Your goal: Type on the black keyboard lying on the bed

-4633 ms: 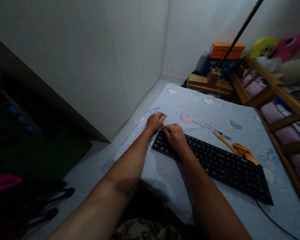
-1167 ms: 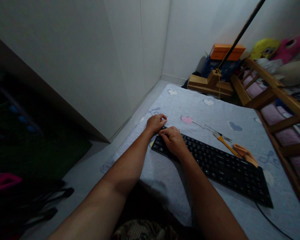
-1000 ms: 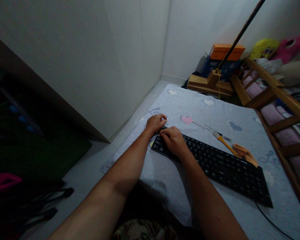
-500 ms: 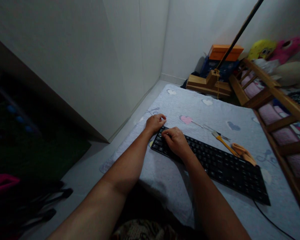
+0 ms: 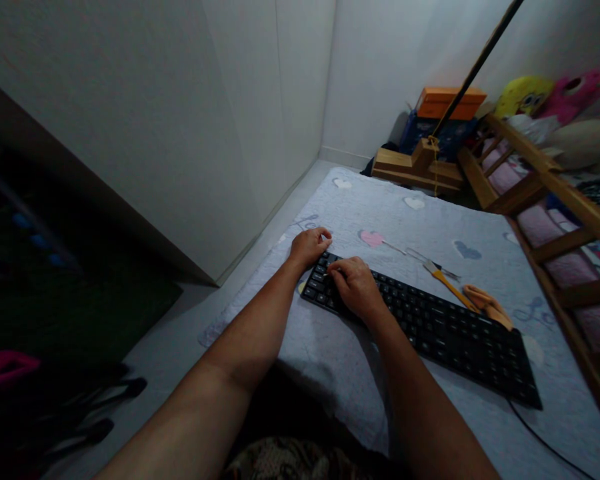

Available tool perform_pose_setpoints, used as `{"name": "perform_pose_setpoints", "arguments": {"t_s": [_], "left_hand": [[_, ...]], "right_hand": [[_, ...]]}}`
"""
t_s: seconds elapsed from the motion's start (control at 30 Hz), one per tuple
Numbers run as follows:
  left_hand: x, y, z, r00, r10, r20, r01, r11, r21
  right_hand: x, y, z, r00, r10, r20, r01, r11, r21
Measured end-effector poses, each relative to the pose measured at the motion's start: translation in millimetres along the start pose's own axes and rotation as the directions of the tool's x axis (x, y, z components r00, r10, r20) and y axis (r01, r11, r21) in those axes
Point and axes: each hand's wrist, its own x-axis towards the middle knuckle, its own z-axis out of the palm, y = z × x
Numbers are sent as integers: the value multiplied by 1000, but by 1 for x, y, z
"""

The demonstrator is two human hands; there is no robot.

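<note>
A black keyboard lies slantwise on a pale quilted cover with heart prints. At its far left corner rests my left hand, fingers loosely curved with a gap between thumb and forefinger; the side of the hand meets the keyboard's edge. Over the left-hand keys, my right hand has its fingers pinched together. A small white tip pokes out from that pinch toward the keys; the rest of it is hidden in the fingers. Behind the keyboard are a brush with a yellow handle and a folded orange-brown cloth.
Thin metal tools lie beyond the brush. The keyboard's cable trails off at lower right. A pale cabinet stands on the left, a wooden rail on the right. A wooden base with a dark pole stands at the back.
My right hand has shifted slightly right over the keys, and the white tip at its fingers now shows. My left hand and the keyboard stay in place.
</note>
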Motion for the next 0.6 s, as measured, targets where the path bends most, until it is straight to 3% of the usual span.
{"name": "perform_pose_setpoints", "arguments": {"t_s": [0.6], "left_hand": [[0, -1, 1, 1000, 18, -11, -18, 1000, 7]], "right_hand": [[4, 5, 7, 995, 52, -87, -52, 999, -2]]}}
